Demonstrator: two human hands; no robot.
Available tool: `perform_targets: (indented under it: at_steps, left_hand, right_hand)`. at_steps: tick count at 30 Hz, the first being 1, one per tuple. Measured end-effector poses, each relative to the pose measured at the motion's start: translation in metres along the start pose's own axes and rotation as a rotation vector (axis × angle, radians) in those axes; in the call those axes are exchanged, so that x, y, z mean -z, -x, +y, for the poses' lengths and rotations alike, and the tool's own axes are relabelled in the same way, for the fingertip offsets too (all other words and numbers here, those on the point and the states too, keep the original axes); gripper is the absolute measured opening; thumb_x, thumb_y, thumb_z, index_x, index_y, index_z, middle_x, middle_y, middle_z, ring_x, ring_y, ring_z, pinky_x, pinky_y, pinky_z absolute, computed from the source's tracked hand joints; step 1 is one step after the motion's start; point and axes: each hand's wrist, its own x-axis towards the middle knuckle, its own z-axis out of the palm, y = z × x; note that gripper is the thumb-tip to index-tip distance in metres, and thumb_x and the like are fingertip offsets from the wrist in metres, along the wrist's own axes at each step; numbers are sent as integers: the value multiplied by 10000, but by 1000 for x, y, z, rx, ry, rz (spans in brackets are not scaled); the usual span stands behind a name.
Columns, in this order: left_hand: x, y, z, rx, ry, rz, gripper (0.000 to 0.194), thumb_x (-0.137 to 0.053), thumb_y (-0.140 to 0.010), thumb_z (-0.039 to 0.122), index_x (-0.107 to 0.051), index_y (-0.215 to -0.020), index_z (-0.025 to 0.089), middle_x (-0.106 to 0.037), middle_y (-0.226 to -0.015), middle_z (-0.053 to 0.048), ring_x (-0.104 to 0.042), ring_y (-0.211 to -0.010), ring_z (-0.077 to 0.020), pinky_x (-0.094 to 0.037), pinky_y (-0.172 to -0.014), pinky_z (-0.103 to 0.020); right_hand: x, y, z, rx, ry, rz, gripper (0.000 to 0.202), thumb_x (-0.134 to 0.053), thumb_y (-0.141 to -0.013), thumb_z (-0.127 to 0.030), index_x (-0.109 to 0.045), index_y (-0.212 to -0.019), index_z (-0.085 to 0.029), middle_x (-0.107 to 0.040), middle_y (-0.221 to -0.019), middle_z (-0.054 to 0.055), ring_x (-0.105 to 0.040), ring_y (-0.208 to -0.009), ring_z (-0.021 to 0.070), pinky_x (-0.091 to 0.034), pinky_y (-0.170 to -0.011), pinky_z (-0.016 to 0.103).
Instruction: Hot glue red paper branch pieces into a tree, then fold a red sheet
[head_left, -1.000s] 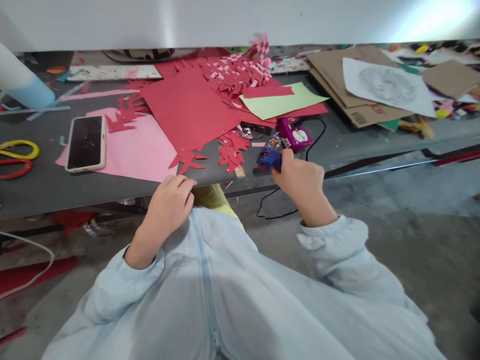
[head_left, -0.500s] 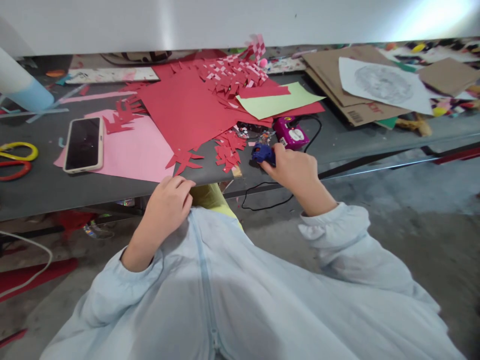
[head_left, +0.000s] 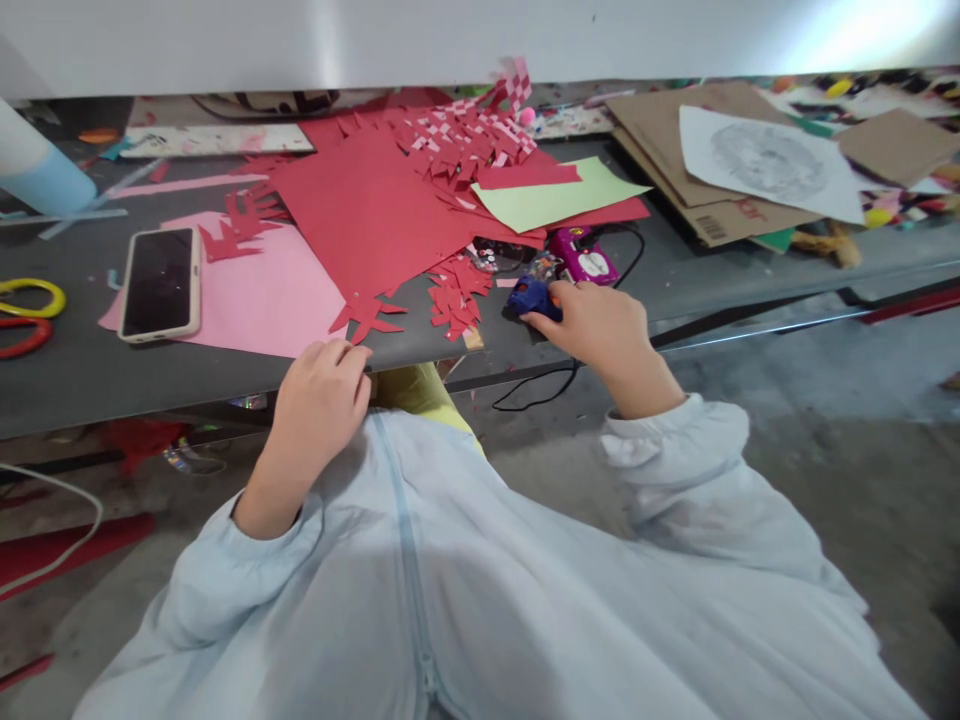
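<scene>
My right hand is closed on a small dark blue object near the table's front edge. Just behind it sits a purple box with a black cord. My left hand rests at the table edge beside pink paper, its fingers bent over the edge and partly hidden. Red paper cutouts lie just beyond its fingers, and a pile of red scraps sits between my hands. A large red sheet lies farther back.
A phone and scissors lie at the left, with a white-and-blue bottle behind. Pale green paper is at the centre back. Cardboard and a printed white sheet are at the right.
My left hand has shifted slightly left along the edge. My right hand still holds the blue object, which now shows more and lies turned a little differently.
</scene>
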Motion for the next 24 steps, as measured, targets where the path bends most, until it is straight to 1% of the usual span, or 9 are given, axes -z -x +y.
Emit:
perform_targets:
  at_steps: [3,6,9,11,13,17,20,22,24]
  left_hand:
    - [-2,0,-6,48,-12,39,341,-389,-924,179,-662,-1122,132,-683,-1037,-129,-604,-983,-286,-501,-896,-433]
    - [-7,-3,-15,146,-62,100,329,-390,-931,204,-659,-1112,150,-683,-1004,-125,-593,-940,-287,-492,-875,-440]
    - [-15,-13,-26,208,-78,148,294,-414,-920,233,-658,-1070,164,-670,-1002,-127,-583,-957,-298,-477,-873,-453]
    - [-21,-23,-32,202,-56,160,302,-433,-905,236,-636,-1114,157,-662,-1059,-132,-574,-1013,-302,-464,-918,-459]
    - [-25,-35,-33,168,-23,125,330,-450,-904,260,-605,-1170,139,-659,-1118,-140,-569,-1059,-308,-448,-964,-466]
    - [-27,-52,-24,201,-53,-7,453,-476,-936,348,-525,-1284,63,-636,-1180,-206,-564,-1115,-363,-447,-953,-489]
    - [-27,-58,-16,217,-80,-54,438,-520,-933,349,-520,-1278,79,-624,-1174,-214,-568,-1127,-372,-444,-951,-495]
    - [-29,-60,-17,220,-49,-55,433,-554,-919,330,-513,-1281,96,-621,-1176,-206,-571,-1128,-360,-443,-958,-489]
    - [-33,-63,-21,222,15,-29,490,-602,-888,315,-487,-1310,95,-617,-1193,-205,-571,-1132,-346,-443,-971,-480]
  right_hand:
    - [6,4,0,-2,-15,11,448,-515,-914,-536,-627,-1142,-167,-717,-1018,144,-639,-840,276,-246,-588,311]
    - [12,12,0,-5,-35,42,439,-526,-907,-514,-633,-1158,-169,-717,-1020,142,-628,-853,280,-257,-599,312]
    - [18,20,0,-15,-108,115,417,-487,-919,-470,-634,-1165,-167,-714,-957,124,-614,-813,257,-269,-598,313]
    - [22,25,-5,-12,-186,168,389,-450,-930,-452,-648,-1113,-172,-703,-877,99,-593,-754,228,-279,-598,307]
    - [26,31,-14,-4,-257,209,369,-420,-940,-455,-664,-981,-181,-680,-798,81,-556,-686,198,-280,-594,298]
    - [31,37,-41,11,-325,239,436,-362,-963,-467,-601,-722,-193,-566,-612,39,-453,-568,154,-238,-565,286]
    - [27,35,-60,37,-401,225,446,-360,-965,-483,-589,-706,-201,-516,-567,13,-402,-532,139,-209,-558,281]
    - [24,32,-72,72,-493,209,438,-369,-961,-486,-587,-709,-202,-506,-562,3,-385,-527,132,-211,-558,273]
    - [20,28,-83,110,-602,179,432,-378,-956,-487,-571,-694,-203,-492,-557,-6,-362,-521,125,-219,-553,265]
